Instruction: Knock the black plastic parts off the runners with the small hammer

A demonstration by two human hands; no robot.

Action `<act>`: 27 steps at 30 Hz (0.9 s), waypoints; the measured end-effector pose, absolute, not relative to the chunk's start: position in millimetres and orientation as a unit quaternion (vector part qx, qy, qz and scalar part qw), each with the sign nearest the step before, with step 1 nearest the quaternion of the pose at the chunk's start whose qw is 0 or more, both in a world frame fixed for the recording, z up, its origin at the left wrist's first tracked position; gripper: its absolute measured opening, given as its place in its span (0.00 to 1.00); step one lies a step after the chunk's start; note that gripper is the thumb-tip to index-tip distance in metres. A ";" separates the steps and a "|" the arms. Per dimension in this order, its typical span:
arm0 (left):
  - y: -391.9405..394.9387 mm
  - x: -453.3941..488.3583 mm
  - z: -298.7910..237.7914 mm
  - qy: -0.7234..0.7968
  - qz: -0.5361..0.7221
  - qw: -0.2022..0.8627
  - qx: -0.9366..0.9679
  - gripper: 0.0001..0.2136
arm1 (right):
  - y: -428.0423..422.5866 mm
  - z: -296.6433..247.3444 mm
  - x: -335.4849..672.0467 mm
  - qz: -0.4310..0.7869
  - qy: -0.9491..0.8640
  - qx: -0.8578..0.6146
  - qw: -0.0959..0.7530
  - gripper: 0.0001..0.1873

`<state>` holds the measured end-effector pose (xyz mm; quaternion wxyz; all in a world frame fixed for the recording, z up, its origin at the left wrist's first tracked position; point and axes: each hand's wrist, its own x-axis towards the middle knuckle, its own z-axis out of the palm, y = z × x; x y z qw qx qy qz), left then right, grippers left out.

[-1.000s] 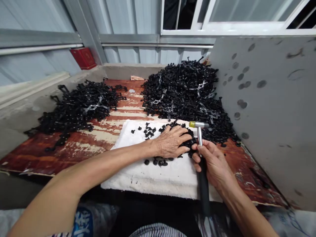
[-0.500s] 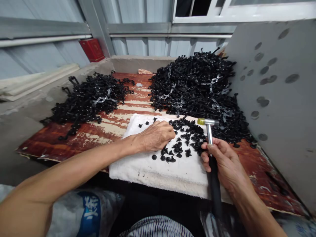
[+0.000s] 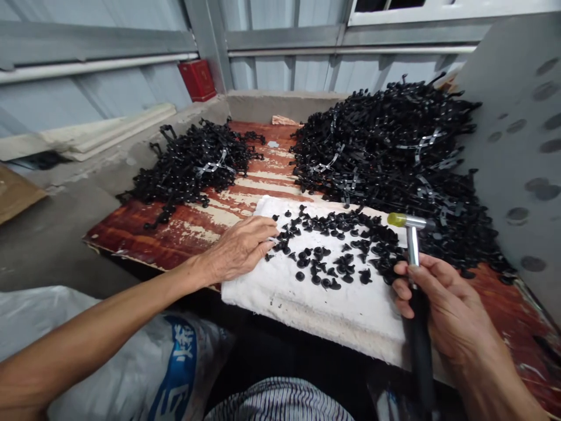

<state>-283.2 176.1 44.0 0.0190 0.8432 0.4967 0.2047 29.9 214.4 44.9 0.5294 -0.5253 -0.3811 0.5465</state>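
In my right hand (image 3: pixel 442 298) is a small hammer (image 3: pixel 412 245) with a silver head, a yellow striking face and a black handle, its head pointing up. The fingers wrap round the upper handle. Many small black round-based pieces (image 3: pixel 319 254) with short stems lie scattered over a folded white cloth (image 3: pixel 280 304). At the cloth's left side rests my left hand (image 3: pixel 241 245), fingers stretched and thumb apart. Its fingertips are beside the leftmost pieces, and I see nothing held in them.
A large heap of black linked parts (image 3: pixel 377 146) rises at the back right, and a smaller heap (image 3: pixel 197 164) lies at the left. Between them shows the worn red-brown board (image 3: pixel 249 187). A grey panel (image 3: pixel 512 164) stands at the right. White sacks (image 3: pixel 100 345) sit below left.
My left hand has opened and moved left, away from the middle pieces; more pieces now lie spread at the cloth's upper left. The hammer stays in my right hand. The view has turned left.
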 end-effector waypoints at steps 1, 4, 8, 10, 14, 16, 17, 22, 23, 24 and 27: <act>171.7 -283.1 40.9 0.515 0.194 0.021 0.835 0.16 | 214.5 45.0 29.6 0.544 -0.381 -0.527 0.530 0.22; 158.0 -274.5 31.6 0.545 0.121 0.031 0.829 0.24 | 215.3 44.1 29.5 0.545 -0.382 -0.527 0.529 0.21; 149.5 -254.9 29.7 0.534 0.029 0.051 0.844 0.31 | 215.1 42.4 30.8 0.547 -0.382 -0.521 0.532 0.19; 152.8 -246.7 33.1 0.522 0.008 0.062 0.851 0.32 | 214.5 42.0 31.2 0.548 -0.383 -0.519 0.532 0.18; 165.7 -238.4 39.3 0.493 0.014 0.086 0.866 0.33 | 213.8 42.1 31.1 0.546 -0.384 -0.517 0.535 0.19; 168.2 -238.2 40.8 0.479 0.025 0.105 0.871 0.33 | 213.8 42.9 30.6 0.546 -0.383 -0.518 0.535 0.20; 167.6 -239.0 41.4 0.472 0.027 0.113 0.874 0.33 | 213.8 43.4 30.3 0.546 -0.382 -0.519 0.535 0.20; 157.4 -244.4 45.3 0.427 0.048 0.142 0.892 0.35 | 215.5 44.3 30.2 0.546 -0.372 -0.527 0.535 0.23; 158.0 -244.3 46.8 0.417 0.055 0.149 0.895 0.36 | 215.9 43.6 30.5 0.547 -0.371 -0.527 0.534 0.23; 160.9 -243.4 48.5 0.411 0.061 0.155 0.896 0.37 | 216.2 42.7 31.0 0.546 -0.370 -0.527 0.535 0.24; 183.9 -234.9 54.1 0.424 0.062 0.159 0.889 0.38 | 216.5 40.1 31.7 0.543 -0.372 -0.524 0.541 0.26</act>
